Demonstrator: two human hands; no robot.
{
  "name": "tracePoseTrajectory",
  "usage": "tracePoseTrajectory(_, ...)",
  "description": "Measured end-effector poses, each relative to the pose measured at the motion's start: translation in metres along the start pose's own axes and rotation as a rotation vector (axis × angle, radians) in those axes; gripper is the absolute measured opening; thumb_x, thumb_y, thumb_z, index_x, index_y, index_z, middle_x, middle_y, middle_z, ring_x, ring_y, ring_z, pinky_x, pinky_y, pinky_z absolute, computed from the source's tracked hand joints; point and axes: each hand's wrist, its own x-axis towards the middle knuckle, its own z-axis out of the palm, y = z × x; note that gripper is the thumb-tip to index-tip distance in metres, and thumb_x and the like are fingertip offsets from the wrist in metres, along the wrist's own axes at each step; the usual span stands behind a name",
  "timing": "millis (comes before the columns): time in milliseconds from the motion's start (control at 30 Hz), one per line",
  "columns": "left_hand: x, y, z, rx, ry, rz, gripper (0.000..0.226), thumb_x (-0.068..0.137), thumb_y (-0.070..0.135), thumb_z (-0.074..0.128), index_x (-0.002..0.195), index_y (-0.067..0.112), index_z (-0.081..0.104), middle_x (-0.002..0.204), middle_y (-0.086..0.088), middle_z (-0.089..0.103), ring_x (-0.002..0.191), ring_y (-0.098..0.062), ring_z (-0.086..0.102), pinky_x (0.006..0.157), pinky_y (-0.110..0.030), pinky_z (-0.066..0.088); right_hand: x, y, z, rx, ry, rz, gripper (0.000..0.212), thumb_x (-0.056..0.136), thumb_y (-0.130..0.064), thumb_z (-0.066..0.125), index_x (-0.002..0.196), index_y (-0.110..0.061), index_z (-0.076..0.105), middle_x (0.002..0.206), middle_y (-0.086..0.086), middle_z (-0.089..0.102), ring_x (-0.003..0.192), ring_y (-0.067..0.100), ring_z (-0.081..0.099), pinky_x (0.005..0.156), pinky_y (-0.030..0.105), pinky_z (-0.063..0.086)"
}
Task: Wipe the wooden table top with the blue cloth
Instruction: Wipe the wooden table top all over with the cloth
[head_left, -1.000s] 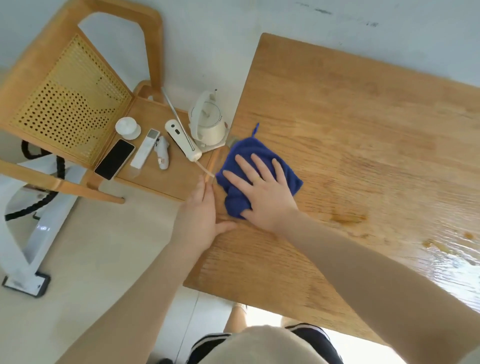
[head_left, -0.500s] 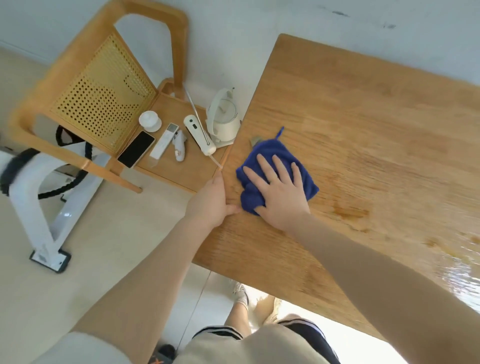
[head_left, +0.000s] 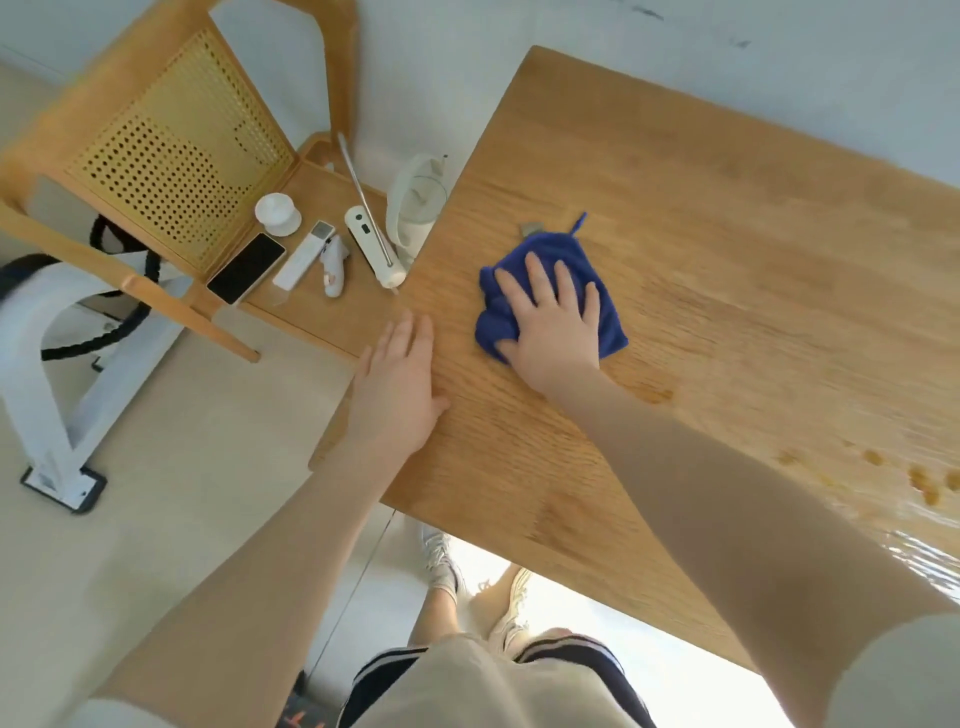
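The blue cloth lies bunched on the wooden table top, near its left edge. My right hand presses flat on the cloth with fingers spread and straight. My left hand rests flat on the table's left edge, fingers together, a hand's width left of the cloth. Yellowish stains mark the table at the right, and a smaller one sits just right of my right wrist.
A wooden chair stands left of the table; its seat holds a phone, a white remote, a thermometer-like device, a small white cup and a white kettle. A white machine frame stands on the floor.
My right hand has slid the cloth to the right, away from the table's left edge. The gap between my hands has widened; the view has shifted.
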Motion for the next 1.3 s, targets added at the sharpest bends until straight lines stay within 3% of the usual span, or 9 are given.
tracePoseTrajectory(133, -0.013, 0.018, 0.001, -0.2, 0.002, -0.075, 0.085, 0.088, 0.029, 0.059, 0.15, 0.013, 0.002, 0.158, -0.006, 0.007, 0.143, -0.024, 0.017, 0.113, -0.037, 0.024, -0.07, 0.012, 0.019, -0.099, -0.009, -0.346, 0.077, 0.08, -0.051, 0.052, 0.146, -0.035, 0.016, 0.158, 0.003, 0.011, 0.144, 0.032, 0.01, 0.112, 0.056, 0.003)
tracePoseTrajectory(233, -0.015, 0.03, 0.007, -0.124, -0.128, -0.11, 0.097, 0.086, 0.039, 0.06, 0.148, 0.008, -0.007, 0.158, -0.011, -0.005, 0.145, -0.028, 0.006, 0.117, -0.042, 0.018, -0.064, 0.031, 0.016, -0.191, -0.015, -0.485, 0.077, 0.075, -0.053, 0.056, 0.144, -0.035, 0.025, 0.155, 0.003, 0.024, 0.141, 0.032, 0.024, 0.11, 0.057, 0.014)
tracePoseTrajectory(333, -0.018, 0.044, 0.019, 0.042, -0.299, -0.142, 0.129, 0.069, 0.065, 0.065, 0.144, 0.004, -0.02, 0.152, -0.02, -0.025, 0.143, -0.033, -0.014, 0.116, -0.044, 0.003, -0.03, 0.043, 0.003, -0.149, -0.034, -0.342, 0.073, 0.085, -0.056, 0.046, 0.146, -0.04, 0.01, 0.158, -0.002, 0.004, 0.145, 0.026, 0.004, 0.113, 0.052, 0.002)
tracePoseTrajectory(400, -0.021, 0.052, 0.028, 0.097, -0.295, -0.173, 0.139, 0.06, 0.074, 0.064, 0.143, 0.003, -0.022, 0.149, -0.024, -0.028, 0.142, -0.036, -0.018, 0.116, -0.045, 0.0, -0.007, 0.052, -0.002, -0.102, -0.007, -0.202, 0.071, 0.088, -0.056, 0.042, 0.146, -0.039, 0.007, 0.159, -0.003, 0.0, 0.145, 0.025, -0.001, 0.114, 0.052, 0.0)
tracePoseTrajectory(600, -0.023, 0.058, 0.038, 0.065, -0.159, -0.214, 0.14, 0.056, 0.074, 0.066, 0.146, 0.002, -0.014, 0.151, -0.025, -0.021, 0.143, -0.035, -0.013, 0.116, -0.042, 0.0, -0.034, 0.055, 0.0, -0.107, -0.067, -0.194, 0.074, 0.089, -0.051, 0.042, 0.148, -0.036, 0.001, 0.158, 0.0, -0.006, 0.145, 0.028, -0.006, 0.115, 0.05, -0.001)
tracePoseTrajectory(800, -0.018, 0.061, 0.037, 0.073, -0.143, -0.23, 0.141, 0.053, 0.072, 0.07, 0.147, 0.002, -0.008, 0.152, -0.026, -0.016, 0.143, -0.036, -0.009, 0.116, -0.043, 0.003, -0.095, 0.077, 0.018, -0.086, -0.008, -0.391, 0.07, 0.08, -0.058, 0.037, 0.145, -0.04, 0.018, 0.157, -0.002, 0.017, 0.143, 0.03, 0.016, 0.113, 0.051, 0.006)
tracePoseTrajectory(967, -0.014, 0.062, 0.037, 0.107, -0.139, -0.243, 0.14, 0.052, 0.07, 0.072, 0.147, 0.002, -0.006, 0.153, -0.026, -0.014, 0.143, -0.036, -0.007, 0.116, -0.043, 0.003, -0.023, 0.099, -0.001, -0.028, 0.035, -0.103, 0.069, 0.085, -0.048, 0.046, 0.146, -0.038, 0.014, 0.158, -0.003, 0.006, 0.144, 0.027, 0.004, 0.115, 0.05, 0.0)
tracePoseTrajectory(1100, -0.018, 0.062, 0.036, 0.103, -0.137, -0.239, 0.14, 0.052, 0.07, 0.072, 0.146, 0.003, -0.007, 0.153, -0.025, -0.015, 0.144, -0.036, -0.009, 0.116, -0.043, 0.004, -0.029, 0.095, -0.001, -0.021, 0.054, -0.05, 0.066, 0.088, -0.047, 0.042, 0.146, -0.035, 0.014, 0.158, -0.001, 0.006, 0.144, 0.029, 0.002, 0.115, 0.052, -0.001)
tracePoseTrajectory(1300, -0.02, 0.062, 0.033, 0.099, -0.132, -0.221, 0.138, 0.055, 0.07, 0.07, 0.146, 0.002, -0.007, 0.153, -0.026, -0.014, 0.143, -0.037, -0.009, 0.116, -0.044, 0.005, -0.123, 0.088, 0.024, -0.035, 0.03, -0.237, 0.068, 0.077, -0.052, 0.033, 0.143, -0.035, 0.027, 0.155, 0.001, 0.023, 0.142, 0.032, 0.019, 0.112, 0.054, 0.009)
